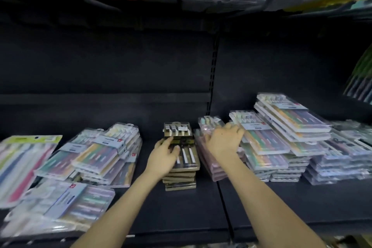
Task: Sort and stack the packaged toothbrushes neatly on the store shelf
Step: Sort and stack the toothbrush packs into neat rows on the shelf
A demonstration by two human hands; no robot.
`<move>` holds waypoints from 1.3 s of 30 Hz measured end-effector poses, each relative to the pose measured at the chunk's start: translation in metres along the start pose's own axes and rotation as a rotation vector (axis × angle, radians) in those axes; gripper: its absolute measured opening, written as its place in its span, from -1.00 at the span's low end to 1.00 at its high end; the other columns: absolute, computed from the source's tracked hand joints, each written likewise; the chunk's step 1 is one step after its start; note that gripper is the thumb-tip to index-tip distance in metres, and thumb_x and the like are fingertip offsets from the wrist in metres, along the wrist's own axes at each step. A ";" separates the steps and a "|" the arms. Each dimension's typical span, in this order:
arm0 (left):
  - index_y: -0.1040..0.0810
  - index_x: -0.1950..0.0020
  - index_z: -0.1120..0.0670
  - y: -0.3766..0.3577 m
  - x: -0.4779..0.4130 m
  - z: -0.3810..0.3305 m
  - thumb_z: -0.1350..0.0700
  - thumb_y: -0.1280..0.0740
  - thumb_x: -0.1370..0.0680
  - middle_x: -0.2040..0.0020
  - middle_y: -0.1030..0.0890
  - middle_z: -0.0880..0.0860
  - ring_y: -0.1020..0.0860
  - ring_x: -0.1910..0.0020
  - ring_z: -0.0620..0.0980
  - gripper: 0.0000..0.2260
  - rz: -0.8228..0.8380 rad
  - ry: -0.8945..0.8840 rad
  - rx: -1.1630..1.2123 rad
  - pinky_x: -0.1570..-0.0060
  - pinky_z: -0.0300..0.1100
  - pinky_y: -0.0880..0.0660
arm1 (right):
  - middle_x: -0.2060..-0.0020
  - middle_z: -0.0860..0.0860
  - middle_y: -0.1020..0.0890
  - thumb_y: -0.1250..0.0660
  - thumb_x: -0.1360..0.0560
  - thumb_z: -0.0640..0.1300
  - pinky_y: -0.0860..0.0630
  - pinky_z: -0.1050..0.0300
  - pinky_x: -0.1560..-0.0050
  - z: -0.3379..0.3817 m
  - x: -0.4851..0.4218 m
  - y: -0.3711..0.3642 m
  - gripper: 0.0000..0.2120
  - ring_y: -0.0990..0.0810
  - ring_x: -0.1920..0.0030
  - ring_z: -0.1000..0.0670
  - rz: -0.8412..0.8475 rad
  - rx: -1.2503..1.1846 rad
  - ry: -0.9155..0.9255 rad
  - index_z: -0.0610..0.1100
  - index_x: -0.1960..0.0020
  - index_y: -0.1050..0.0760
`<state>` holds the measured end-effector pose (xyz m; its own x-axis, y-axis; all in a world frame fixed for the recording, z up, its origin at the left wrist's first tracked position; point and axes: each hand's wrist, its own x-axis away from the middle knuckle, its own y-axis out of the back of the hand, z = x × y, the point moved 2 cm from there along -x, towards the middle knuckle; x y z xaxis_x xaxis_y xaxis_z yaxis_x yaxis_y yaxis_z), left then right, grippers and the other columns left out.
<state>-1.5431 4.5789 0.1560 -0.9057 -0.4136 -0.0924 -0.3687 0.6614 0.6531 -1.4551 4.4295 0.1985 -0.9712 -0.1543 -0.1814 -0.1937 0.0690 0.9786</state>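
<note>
My left grip (164, 157) clasps the top dark pack (181, 133) on the dark stack (180, 184) mid-shelf (181, 211), while my right grip (223, 141) lies on the pink stack (211, 169), its hold unclear, so I should square both piles' edges flush.

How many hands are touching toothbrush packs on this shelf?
2. The left hand holds the dark stack at centre; the right hand rests on the pink stack beside it.

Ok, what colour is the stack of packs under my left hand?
The stack is gold with black, seen in the head view.
</note>
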 end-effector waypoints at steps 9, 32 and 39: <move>-0.39 -0.40 0.18 0.134 0.003 0.117 0.04 -0.25 -0.59 -0.30 -0.44 0.33 -0.44 -0.23 0.29 -0.59 -0.296 0.291 -0.450 -0.20 0.02 -0.33 | 0.02 -0.07 -0.63 -0.20 -0.59 0.02 -0.41 0.11 0.00 0.101 0.096 0.031 -0.72 -0.57 -0.01 -0.07 -0.070 -0.923 0.383 -0.14 -0.11 -0.56; -0.57 0.03 0.19 0.154 0.006 0.151 0.05 -0.33 -0.53 0.26 -0.50 0.01 -0.44 0.28 -0.04 -0.80 0.063 0.304 0.076 0.30 -0.16 -0.29 | -0.02 -0.16 -0.66 -0.38 -0.44 -0.23 -0.59 -0.04 -0.06 0.238 0.082 -0.038 -0.81 -0.65 -0.02 -0.15 0.750 -1.572 -0.255 -0.19 -0.05 -0.54; -0.53 0.09 -0.08 0.138 0.011 0.157 0.12 -0.37 -0.52 0.09 -0.54 -0.10 -0.51 0.10 -0.13 -0.91 0.012 0.377 0.490 0.12 -0.13 -0.52 | -0.01 -0.14 -0.66 -0.41 -0.42 -0.14 -0.60 0.00 -0.03 0.232 0.075 -0.045 -0.72 -0.65 -0.01 -0.12 0.725 -1.441 -0.144 -0.20 -0.10 -0.55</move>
<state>-1.6367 4.7639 0.1277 -0.8076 -0.5374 0.2430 -0.4927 0.8412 0.2228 -1.5509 4.6431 0.1186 -0.8162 -0.4081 0.4090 0.4901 -0.8639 0.1163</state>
